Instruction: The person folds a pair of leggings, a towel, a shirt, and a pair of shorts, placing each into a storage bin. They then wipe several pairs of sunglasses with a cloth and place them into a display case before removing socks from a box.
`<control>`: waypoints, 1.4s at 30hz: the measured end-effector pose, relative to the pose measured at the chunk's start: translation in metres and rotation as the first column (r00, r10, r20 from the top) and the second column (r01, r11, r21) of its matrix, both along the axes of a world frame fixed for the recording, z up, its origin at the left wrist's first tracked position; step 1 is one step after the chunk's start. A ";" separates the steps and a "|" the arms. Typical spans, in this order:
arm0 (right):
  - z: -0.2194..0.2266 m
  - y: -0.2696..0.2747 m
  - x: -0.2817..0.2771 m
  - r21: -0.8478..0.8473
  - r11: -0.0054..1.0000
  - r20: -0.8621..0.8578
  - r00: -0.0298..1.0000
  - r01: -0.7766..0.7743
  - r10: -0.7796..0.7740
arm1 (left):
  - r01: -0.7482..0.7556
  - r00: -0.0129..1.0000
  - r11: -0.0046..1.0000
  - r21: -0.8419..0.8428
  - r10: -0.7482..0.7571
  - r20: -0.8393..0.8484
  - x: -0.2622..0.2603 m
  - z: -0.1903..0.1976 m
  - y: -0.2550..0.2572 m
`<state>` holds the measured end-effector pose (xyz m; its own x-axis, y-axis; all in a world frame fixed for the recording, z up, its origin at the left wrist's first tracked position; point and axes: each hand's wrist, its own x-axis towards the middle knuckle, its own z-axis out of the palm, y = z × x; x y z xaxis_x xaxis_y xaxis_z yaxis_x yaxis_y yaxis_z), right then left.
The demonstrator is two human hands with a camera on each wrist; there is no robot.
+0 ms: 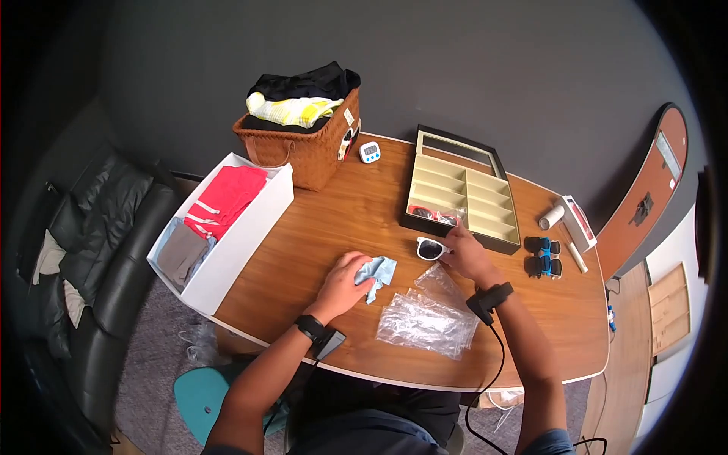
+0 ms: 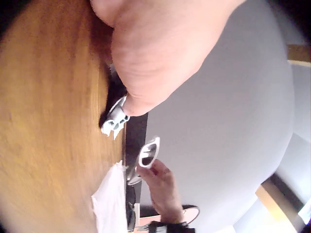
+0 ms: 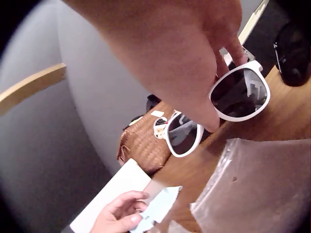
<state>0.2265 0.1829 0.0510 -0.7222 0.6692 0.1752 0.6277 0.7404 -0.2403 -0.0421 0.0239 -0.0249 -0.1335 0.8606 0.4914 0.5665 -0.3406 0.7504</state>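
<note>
White-framed sunglasses [image 1: 431, 249] with dark lenses are pinched in the right hand [image 1: 468, 256], just in front of the black-edged case; the right wrist view shows both lenses [image 3: 240, 94] around the thumb. The left hand [image 1: 343, 290] holds a crumpled light blue cloth [image 1: 378, 274] at the table, thumb against it in the left wrist view [image 2: 116, 119]. Clear plastic bags [image 1: 428, 322] lie between the forearms. The compartment case [image 1: 466, 186] stands open, with a bagged red and dark item [image 1: 434, 214] in its near left compartment.
On the left stand a white box [image 1: 250, 246] of folded clothes and a woven basket [image 1: 303, 155] with clothes. A timer [image 1: 369, 152] sits behind. At the right are several sunglasses [image 1: 543, 265], a white roll [image 1: 551, 218] and a white stick [image 1: 575, 252].
</note>
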 end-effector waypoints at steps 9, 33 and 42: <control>0.020 -0.094 0.013 -0.794 0.573 -0.467 0.808 -0.205 -0.358 | 0.015 0.992 0.991 -0.130 0.001 0.123 0.010 0.030 0.007; 0.013 -0.151 -0.002 -0.690 0.354 -0.683 0.406 -0.631 -0.608 | 0.032 0.979 0.992 0.123 -0.056 0.194 0.076 0.094 -0.030; 0.023 -0.162 0.000 -0.706 0.257 -0.654 0.468 -0.660 -0.595 | 0.552 0.423 0.832 0.062 -0.343 0.839 0.084 0.084 -0.029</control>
